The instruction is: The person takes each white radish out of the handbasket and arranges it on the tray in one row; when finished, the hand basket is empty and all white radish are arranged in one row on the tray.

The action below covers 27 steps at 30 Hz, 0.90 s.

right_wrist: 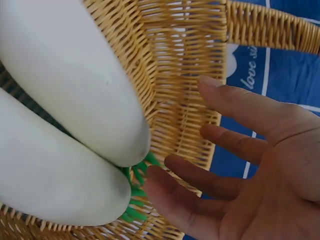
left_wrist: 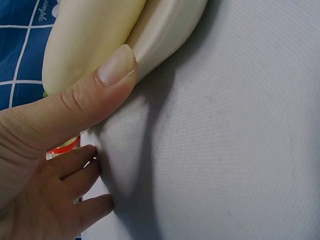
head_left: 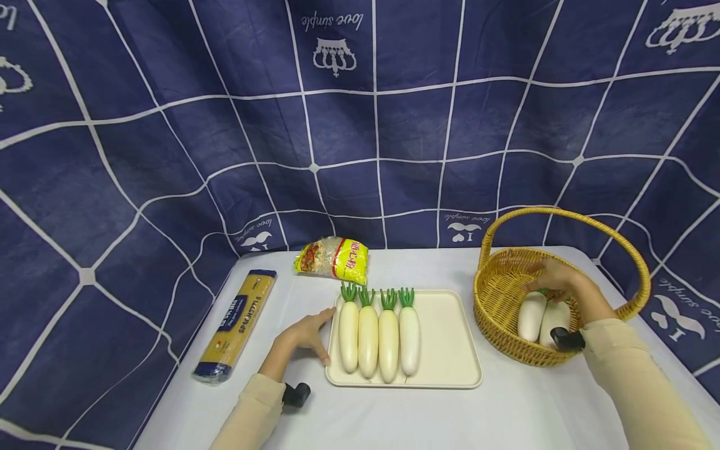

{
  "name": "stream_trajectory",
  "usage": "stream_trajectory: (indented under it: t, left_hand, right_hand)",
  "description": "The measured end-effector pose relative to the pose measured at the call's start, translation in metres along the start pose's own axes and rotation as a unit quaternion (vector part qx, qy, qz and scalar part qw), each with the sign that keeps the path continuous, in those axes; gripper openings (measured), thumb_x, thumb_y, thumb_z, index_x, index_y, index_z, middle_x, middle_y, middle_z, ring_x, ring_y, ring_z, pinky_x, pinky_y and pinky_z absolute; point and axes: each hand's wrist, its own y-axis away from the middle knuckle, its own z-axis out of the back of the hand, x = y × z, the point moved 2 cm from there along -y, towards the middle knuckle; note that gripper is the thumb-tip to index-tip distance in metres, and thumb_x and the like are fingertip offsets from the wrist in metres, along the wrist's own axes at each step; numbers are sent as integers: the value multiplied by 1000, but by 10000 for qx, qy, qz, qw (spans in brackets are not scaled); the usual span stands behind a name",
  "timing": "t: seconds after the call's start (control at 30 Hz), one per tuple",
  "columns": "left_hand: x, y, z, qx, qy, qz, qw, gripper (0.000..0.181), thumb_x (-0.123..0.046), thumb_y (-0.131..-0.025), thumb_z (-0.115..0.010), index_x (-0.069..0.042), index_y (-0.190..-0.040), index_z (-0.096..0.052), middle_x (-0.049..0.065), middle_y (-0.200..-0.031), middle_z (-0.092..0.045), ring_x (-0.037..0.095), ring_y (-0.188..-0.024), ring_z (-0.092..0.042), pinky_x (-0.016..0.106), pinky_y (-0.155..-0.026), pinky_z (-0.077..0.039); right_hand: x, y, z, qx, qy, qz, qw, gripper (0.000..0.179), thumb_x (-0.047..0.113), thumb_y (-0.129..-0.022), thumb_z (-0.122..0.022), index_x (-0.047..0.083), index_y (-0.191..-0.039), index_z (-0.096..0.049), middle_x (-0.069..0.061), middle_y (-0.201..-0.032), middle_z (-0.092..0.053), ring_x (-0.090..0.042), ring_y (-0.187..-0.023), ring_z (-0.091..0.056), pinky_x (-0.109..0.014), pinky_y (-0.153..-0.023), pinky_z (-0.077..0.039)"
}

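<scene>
Right hand [head_left: 557,278], fingers loosely spread, near the leafy ends of two white radishes [head_left: 530,317] inside a wicker basket [head_left: 494,322]; left hand [head_left: 305,333], fingers relaxed, beside a tray [head_left: 444,337] (bearing four radishes [head_left: 368,342]).

The cream tray [head_left: 447,340] has free room at right; farther right, the wicker basket [head_left: 503,334] (its handle [head_left: 644,284] arching over) obstructs.
</scene>
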Motion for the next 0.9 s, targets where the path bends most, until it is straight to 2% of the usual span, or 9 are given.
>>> stream_trajectory:
  t: [0.07,0.1,0.17,0.23,0.4,0.57,0.67,0.8,0.9]
  left_hand:
    - [0,0,0,4,5,-4,10000,119,-12,-44,-93,-3,-146,-32,21,-150,-30,37,-138,-28,49,-113,-24]
    - [0,0,0,1,7,-1,10000,119,-12,-44,-93,-3,-146,-32,21,-150,-30,37,-138,-28,49,-113,-24]
    - [0,0,0,-5,22,4,10000,119,-12,-44,-93,-3,-146,-32,20,-150,-30,37,-138,-28,49,-113,-24]
    - [0,-1,0,-2,19,11,10000,119,-12,-44,-93,-3,-146,-32,20,-150,-30,37,-138,-28,49,-113,-24]
    - [0,-1,-1,20,11,24,10000,119,-13,-44,-93,-4,-146,-31,20,-150,-30,37,-138,-28,49,-113,-24]
    - [-1,-1,0,39,13,76,10000,119,-13,-44,-93,-4,-146,-31,20,-150,-30,37,-138,-27,49,-113,-24]
    - [-2,0,1,23,0,74,10000,119,-13,-44,-93,-4,-146,-31,20,-150,-30,37,-138,-27,49,-113,-24]
    - [-2,0,1,8,-16,39,10000,119,-13,-44,-92,-3,-146,-32,20,-150,-30,37,-138,-28,49,-113,-24]
    - [-2,-1,0,17,-10,24,10000,119,-13,-44,-93,-3,-146,-32,20,-150,-30,37,-138,-28,49,-113,-24]
  right_hand:
    - [-3,0,1,37,12,-121,9999,80,24,-85,-68,-17,-137,-23,-22,-87,-53,-25,-69,-54,-37,-61,-53]
    - [-5,0,1,59,0,-176,9998,81,25,-84,-69,-16,-137,-23,-28,-98,-51,-28,-76,-56,-39,-64,-55]
    - [-7,0,1,129,-35,-252,9996,81,25,-84,-69,-16,-137,-22,-36,-111,-46,-33,-82,-57,-41,-67,-56]
    - [-9,-1,1,197,-91,-329,9992,81,24,-85,-68,-16,-138,-21,-39,-119,-42,-36,-86,-58,-42,-68,-56]
    - [-10,-4,0,222,-30,-395,9990,77,22,-86,-66,-16,-137,-24,-40,-117,-43,-35,-86,-59,-41,-67,-57]
    - [-8,-7,-3,214,-177,-239,9993,75,16,-86,-65,-19,-136,-23,-32,-107,-50,-24,-76,-58,-37,-64,-56]
    - [-8,-11,-4,260,-285,-181,9991,75,14,-85,-67,-21,-135,-23,-30,-105,-50,-23,-79,-59,-37,-68,-57]
    - [-9,-15,-7,563,-330,-286,9975,74,15,-84,-69,-20,-134,-27,-31,-110,-52,-25,-87,-62,-39,-75,-57]
    - [-11,-19,-11,832,-437,-457,9945,73,17,-85,-67,-17,-137,-28,-28,-108,-57,-25,-88,-63,-39,-74,-57]
